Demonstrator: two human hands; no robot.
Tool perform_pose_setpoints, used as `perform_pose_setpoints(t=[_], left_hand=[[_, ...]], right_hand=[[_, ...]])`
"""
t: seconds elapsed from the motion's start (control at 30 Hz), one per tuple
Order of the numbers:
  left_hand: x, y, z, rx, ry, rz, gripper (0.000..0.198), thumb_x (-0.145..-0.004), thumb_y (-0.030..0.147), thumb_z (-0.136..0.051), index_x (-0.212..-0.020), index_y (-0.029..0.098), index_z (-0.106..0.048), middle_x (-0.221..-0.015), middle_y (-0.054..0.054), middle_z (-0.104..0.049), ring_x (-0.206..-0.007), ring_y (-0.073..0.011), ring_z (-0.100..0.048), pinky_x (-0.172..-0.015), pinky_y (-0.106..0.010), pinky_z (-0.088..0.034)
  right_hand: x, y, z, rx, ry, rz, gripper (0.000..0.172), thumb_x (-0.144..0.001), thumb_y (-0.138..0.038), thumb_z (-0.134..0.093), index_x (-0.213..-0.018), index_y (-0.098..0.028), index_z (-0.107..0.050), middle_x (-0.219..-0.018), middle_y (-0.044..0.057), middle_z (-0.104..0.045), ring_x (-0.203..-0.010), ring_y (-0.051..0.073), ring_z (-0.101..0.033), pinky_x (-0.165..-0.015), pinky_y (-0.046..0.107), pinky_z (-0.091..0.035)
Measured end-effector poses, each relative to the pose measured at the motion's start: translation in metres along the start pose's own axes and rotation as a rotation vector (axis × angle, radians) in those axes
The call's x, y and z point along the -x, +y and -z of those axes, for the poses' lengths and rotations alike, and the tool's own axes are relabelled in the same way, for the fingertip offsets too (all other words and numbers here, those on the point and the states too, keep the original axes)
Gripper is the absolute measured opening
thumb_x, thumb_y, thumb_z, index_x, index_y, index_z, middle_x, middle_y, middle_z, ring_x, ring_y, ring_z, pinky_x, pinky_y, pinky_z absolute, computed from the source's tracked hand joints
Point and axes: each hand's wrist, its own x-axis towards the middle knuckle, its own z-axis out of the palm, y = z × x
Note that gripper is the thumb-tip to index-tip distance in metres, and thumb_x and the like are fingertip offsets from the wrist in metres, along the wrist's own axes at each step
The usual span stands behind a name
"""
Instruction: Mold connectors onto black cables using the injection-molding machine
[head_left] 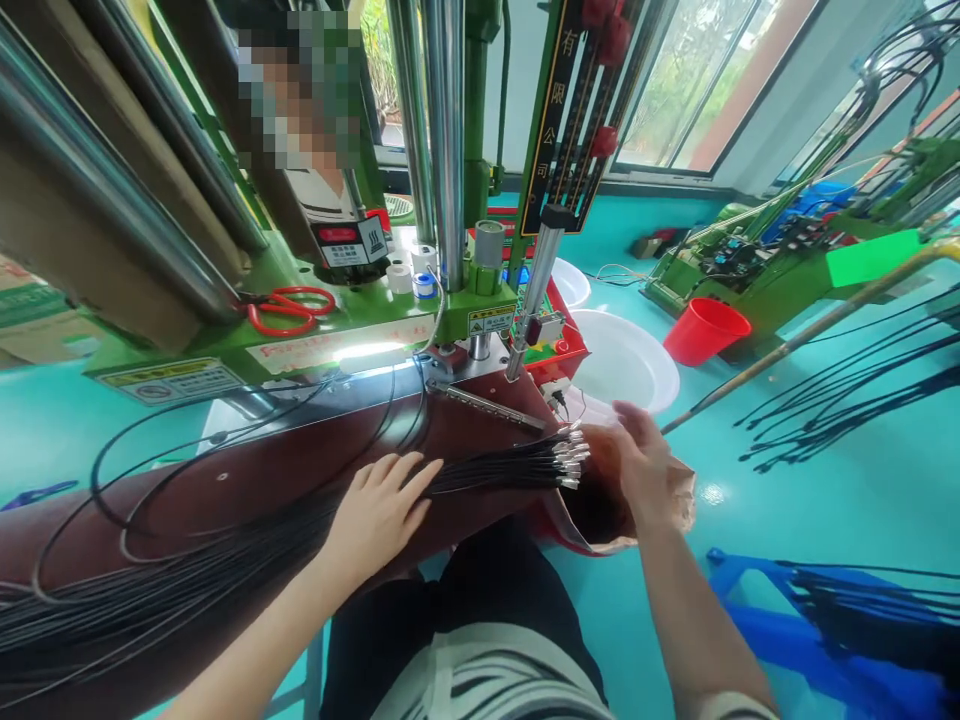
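Note:
A long bundle of thin black cables (255,540) lies along the dark red-brown bench, its silvery metal ends (571,458) gathered at the right edge. My left hand (382,505) rests across the bundle with its fingers stretched out over the cables, open. To the right of the metal ends, my right hand (643,455) hovers by a paper-lined bin (679,495). Motion blurs it, but its fingers look apart, and I see nothing in them. A few loose cables (101,450) loop up from the bench toward the green press (352,330).
Red-handled scissors (289,312) lie on the press ledge beside steel columns. A metal bar (491,408) sits on the bench's back edge. Beyond are a white basin (626,365) and a red bucket (705,330). More cables hang at right, above a blue stool (780,630). A person stands behind the press.

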Motion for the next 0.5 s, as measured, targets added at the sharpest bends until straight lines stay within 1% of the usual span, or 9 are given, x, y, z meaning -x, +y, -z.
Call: perform_pose_setpoints(t=[0.07,0.13,0.17,0.2,0.23,0.3,0.4,0.47,0.5], left_hand=[[-0.020,0.017,-0.001,0.075,-0.024,-0.040,0.036,-0.081,0.031,-0.048,-0.116,0.022,-0.054,-0.117,-0.008,-0.055,-0.105,-0.0254,-0.046,-0.085,-0.038,-0.037],[-0.039,0.035,-0.002,0.117,-0.035,-0.064,0.032,-0.080,0.032,-0.051,-0.108,0.019,-0.057,-0.116,-0.009,-0.055,-0.105,-0.0248,-0.046,-0.083,-0.037,-0.038],[-0.048,0.043,-0.003,0.124,-0.038,-0.072,0.030,-0.079,0.031,-0.052,-0.105,0.018,-0.058,-0.116,-0.009,-0.055,-0.104,-0.0246,-0.046,-0.082,-0.037,-0.038],[-0.055,0.049,-0.004,0.122,-0.039,-0.080,0.028,-0.079,0.030,-0.053,-0.103,0.017,-0.058,-0.116,-0.010,-0.055,-0.103,-0.0245,-0.046,-0.080,-0.036,-0.039],[-0.061,0.054,-0.005,0.109,-0.039,-0.086,0.026,-0.078,0.028,-0.053,-0.101,0.017,-0.058,-0.115,-0.010,-0.055,-0.101,-0.0244,-0.047,-0.078,-0.036,-0.039],[-0.070,0.057,-0.007,0.058,-0.019,-0.070,0.022,-0.078,0.025,-0.053,-0.097,0.016,-0.059,-0.110,-0.010,-0.055,-0.096,-0.0248,-0.048,-0.074,-0.037,-0.038],[-0.080,0.051,-0.012,-0.043,0.056,0.032,0.020,-0.079,0.018,-0.048,-0.095,0.017,-0.059,-0.097,-0.010,-0.056,-0.087,-0.0252,-0.049,-0.070,-0.038,-0.036],[-0.083,0.047,-0.015,-0.071,0.083,0.090,0.021,-0.081,0.017,-0.045,-0.095,0.019,-0.060,-0.088,-0.010,-0.055,-0.082,-0.0247,-0.049,-0.068,-0.038,-0.035],[-0.083,0.047,-0.016,-0.066,0.074,0.086,0.021,-0.082,0.020,-0.043,-0.095,0.019,-0.060,-0.085,-0.010,-0.054,-0.081,-0.0241,-0.049,-0.067,-0.037,-0.035]], right_hand=[[-0.012,-0.015,-0.024,0.298,-0.343,0.225,0.025,-0.078,-0.023,-0.047,-0.100,-0.018,-0.057,-0.098,0.007,-0.063,-0.093,0.020,-0.057,-0.086,0.038,-0.043],[-0.023,-0.025,-0.058,0.618,-0.707,0.459,0.030,-0.078,-0.020,-0.047,-0.106,-0.015,-0.055,-0.100,0.010,-0.063,-0.096,0.023,-0.057,-0.088,0.039,-0.042],[-0.027,-0.027,-0.075,0.778,-0.840,0.508,0.032,-0.076,-0.017,-0.049,-0.108,-0.013,-0.055,-0.100,0.013,-0.063,-0.096,0.026,-0.057,-0.086,0.041,-0.042],[-0.031,-0.027,-0.090,0.885,-0.949,0.527,0.033,-0.074,-0.013,-0.050,-0.106,-0.011,-0.055,-0.098,0.015,-0.062,-0.095,0.027,-0.057,-0.084,0.042,-0.043],[-0.034,-0.025,-0.103,0.925,-1.015,0.530,0.031,-0.072,-0.009,-0.051,-0.102,-0.011,-0.057,-0.097,0.015,-0.063,-0.094,0.028,-0.058,-0.083,0.041,-0.044],[-0.040,-0.018,-0.123,0.912,-1.074,0.518,0.025,-0.068,-0.003,-0.052,-0.090,-0.011,-0.060,-0.095,0.016,-0.063,-0.093,0.027,-0.059,-0.082,0.039,-0.045],[-0.049,-0.011,-0.138,0.788,-1.059,0.495,0.022,-0.065,0.002,-0.051,-0.081,-0.009,-0.061,-0.096,0.016,-0.062,-0.095,0.029,-0.058,-0.084,0.041,-0.043],[-0.054,-0.012,-0.142,0.659,-1.024,0.467,0.020,-0.068,0.001,-0.049,-0.080,-0.008,-0.062,-0.093,0.012,-0.063,-0.096,0.026,-0.058,-0.087,0.041,-0.041],[-0.056,-0.015,-0.143,0.578,-1.001,0.448,0.020,-0.071,-0.001,-0.046,-0.081,-0.008,-0.062,-0.091,0.009,-0.064,-0.097,0.023,-0.058,-0.089,0.040,-0.040]])
